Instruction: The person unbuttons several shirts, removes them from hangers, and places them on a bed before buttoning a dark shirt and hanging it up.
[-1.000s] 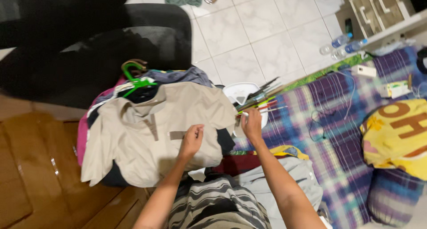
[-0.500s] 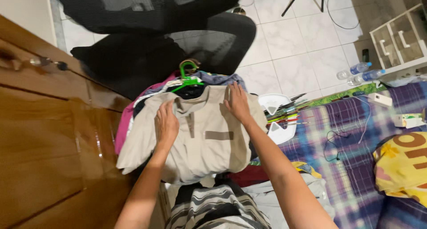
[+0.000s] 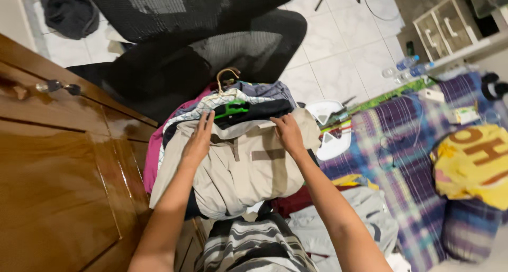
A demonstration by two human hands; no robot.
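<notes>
A beige shirt (image 3: pixel 241 169) lies on top of a pile of clothes (image 3: pixel 174 118) in front of me. My left hand (image 3: pixel 199 137) rests flat on its left shoulder, fingers apart. My right hand (image 3: pixel 288 133) presses on its right shoulder near the collar. Just beyond the collar lies a dark garment on a green hanger (image 3: pixel 231 109), and a brown hanger hook (image 3: pixel 226 74) sticks up from the pile's far end.
A black mesh chair (image 3: pixel 211 34) stands behind the pile. A wooden cabinet (image 3: pixel 58 166) fills the left. At right, a plaid blanket (image 3: pixel 402 145) carries a white tray of brushes (image 3: pixel 333 126), a yellow pillow (image 3: pixel 473 163), cables and bottles (image 3: pixel 407 66).
Both hands went from the shirt's chest and the brushes to its shoulders. The shirt has slid toward me, uncovering the green hanger and dark garment. The view has shifted left.
</notes>
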